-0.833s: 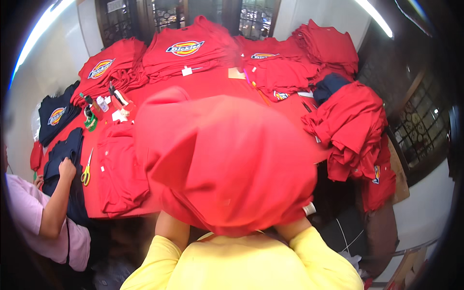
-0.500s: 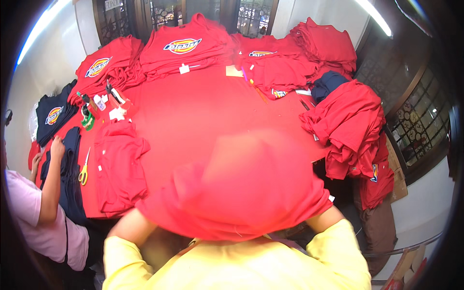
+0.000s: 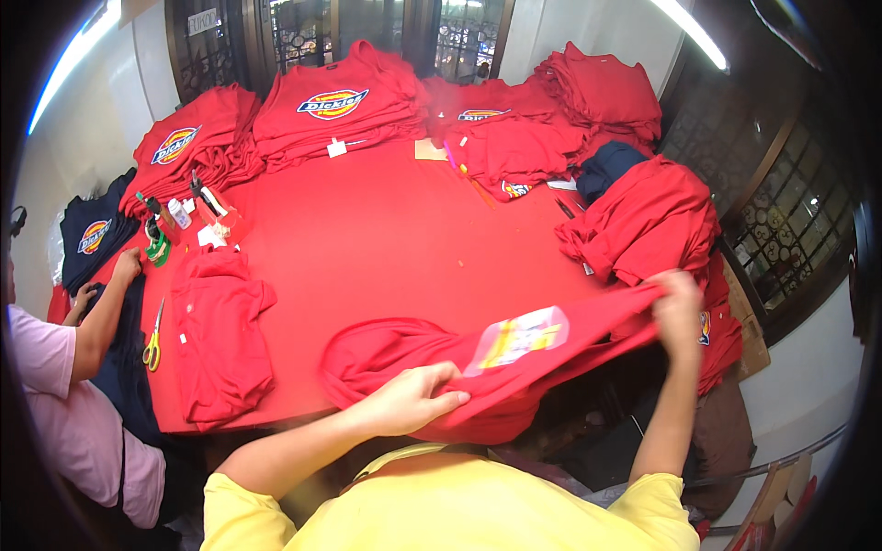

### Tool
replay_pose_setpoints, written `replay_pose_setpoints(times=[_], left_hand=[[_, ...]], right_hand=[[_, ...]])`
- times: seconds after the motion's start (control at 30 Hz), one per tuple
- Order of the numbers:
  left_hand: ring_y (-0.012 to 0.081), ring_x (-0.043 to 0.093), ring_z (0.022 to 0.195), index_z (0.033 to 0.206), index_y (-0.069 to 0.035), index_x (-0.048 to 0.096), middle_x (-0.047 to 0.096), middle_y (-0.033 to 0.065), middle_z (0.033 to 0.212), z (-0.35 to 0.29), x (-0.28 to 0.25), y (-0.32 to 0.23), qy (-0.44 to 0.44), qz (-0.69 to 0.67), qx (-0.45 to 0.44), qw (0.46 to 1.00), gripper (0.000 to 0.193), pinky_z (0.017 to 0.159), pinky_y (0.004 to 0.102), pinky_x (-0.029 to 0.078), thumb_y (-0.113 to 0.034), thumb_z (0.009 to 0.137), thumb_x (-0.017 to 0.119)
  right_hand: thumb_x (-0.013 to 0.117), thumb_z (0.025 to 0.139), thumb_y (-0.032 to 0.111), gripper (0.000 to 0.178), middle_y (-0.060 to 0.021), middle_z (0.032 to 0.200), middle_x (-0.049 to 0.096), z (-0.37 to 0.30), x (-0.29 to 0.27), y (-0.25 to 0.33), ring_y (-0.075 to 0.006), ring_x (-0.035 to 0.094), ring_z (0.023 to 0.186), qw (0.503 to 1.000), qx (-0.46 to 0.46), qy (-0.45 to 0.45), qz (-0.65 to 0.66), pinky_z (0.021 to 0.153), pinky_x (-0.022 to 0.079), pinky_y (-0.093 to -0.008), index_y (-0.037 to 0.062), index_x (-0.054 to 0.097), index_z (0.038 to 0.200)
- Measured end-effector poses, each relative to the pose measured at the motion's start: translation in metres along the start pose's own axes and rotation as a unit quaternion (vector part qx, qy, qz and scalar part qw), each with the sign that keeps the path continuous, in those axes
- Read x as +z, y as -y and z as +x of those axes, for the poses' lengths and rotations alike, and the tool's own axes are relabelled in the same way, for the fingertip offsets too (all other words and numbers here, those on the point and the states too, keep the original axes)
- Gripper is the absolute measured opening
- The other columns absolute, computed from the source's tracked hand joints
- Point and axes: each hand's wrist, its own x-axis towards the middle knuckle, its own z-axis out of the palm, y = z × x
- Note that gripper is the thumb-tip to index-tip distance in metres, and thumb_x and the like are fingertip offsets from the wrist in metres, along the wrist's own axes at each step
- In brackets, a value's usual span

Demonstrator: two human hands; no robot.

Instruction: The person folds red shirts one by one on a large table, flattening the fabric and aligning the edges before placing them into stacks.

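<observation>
A red shirt (image 3: 588,323) with a printed logo patch is stretched over the near edge of the red-covered table (image 3: 367,248). My right hand (image 3: 680,314), somewhat blurred, is closed on its right end and holds it raised. Closer to me, my left hand (image 3: 418,399) is closed on the front edge of the same shirt, left of the patch. The shirt's left part lies bunched on the tabletop, and some of its cloth hangs below the edge.
Stacks of red shirts (image 3: 340,106) line the back, with a loose red heap (image 3: 648,220) at right. At left lie a folded red shirt (image 3: 220,344), yellow-handled scissors (image 3: 154,344) and a tape dispenser (image 3: 158,248). A person in pink (image 3: 60,386) handles dark cloth.
The red shirt has come down from in front of me onto the table edge, its patch now showing. My hands have come into sight, the right one out to the side.
</observation>
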Motion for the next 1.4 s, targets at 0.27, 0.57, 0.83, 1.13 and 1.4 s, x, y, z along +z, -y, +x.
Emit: replay_pose_setpoints(times=[0.27,0.57,0.83,1.13,1.4], left_hand=[[0.0376,0.049,0.125,0.143,-0.003,0.034,0.047,0.0213,0.136,0.002,0.002,-0.057,0.003,0.326,0.182,0.928,0.085,0.103,0.0425,0.043,-0.046,0.081,0.074],[0.0299,0.060,0.060,0.093,-0.001,0.065,0.061,0.0160,0.068,0.012,-0.017,-0.057,-0.022,0.311,0.054,0.949,0.035,0.061,0.0381,0.048,-0.033,0.082,0.073],[0.0098,0.059,0.092,0.117,0.003,0.060,0.066,0.0028,0.101,-0.029,-0.014,0.002,-0.057,-0.289,0.032,0.955,0.036,0.085,0.0291,0.049,-0.025,0.095,0.063],[0.0245,0.063,0.080,0.107,0.001,0.062,0.065,0.0162,0.093,-0.012,0.004,0.018,-0.034,-0.105,-0.034,0.993,0.040,0.078,0.0354,0.050,-0.035,0.101,0.048],[0.0311,0.065,0.081,0.109,0.000,0.064,0.066,0.0177,0.094,-0.054,-0.013,-0.019,-0.160,0.230,0.079,0.957,0.027,0.075,0.0385,0.051,-0.024,0.096,0.058]], right_hand=[[0.047,0.083,0.001,0.022,-0.0101,0.093,0.063,0.010,0.000,0.056,-0.0248,0.062,0.088,0.942,-0.149,-0.239,0.184,0.079,0.051,-0.0361,0.0010,0.061,0.101],[0.073,0.063,-0.003,0.044,-0.0139,0.101,0.053,-0.026,0.109,0.151,-0.0332,0.055,0.086,0.877,-0.439,-0.063,0.185,0.077,0.048,-0.0410,0.0069,0.052,0.101],[0.063,0.084,-0.007,0.018,-0.0102,0.084,0.060,-0.046,0.187,0.102,-0.0147,0.060,0.079,0.897,-0.008,0.093,0.432,0.073,0.048,-0.0248,-0.0008,0.057,0.099],[0.062,0.081,0.004,0.046,-0.0150,0.120,0.058,-0.032,0.117,0.164,-0.0306,0.054,0.112,0.871,-0.310,0.147,0.351,0.098,0.042,-0.0385,0.0050,0.055,0.127],[0.056,0.091,0.005,0.013,-0.0183,0.090,0.061,-0.036,0.168,0.163,-0.0334,0.064,0.085,0.883,-0.157,0.069,0.438,0.075,0.050,-0.0383,-0.0009,0.058,0.102]])
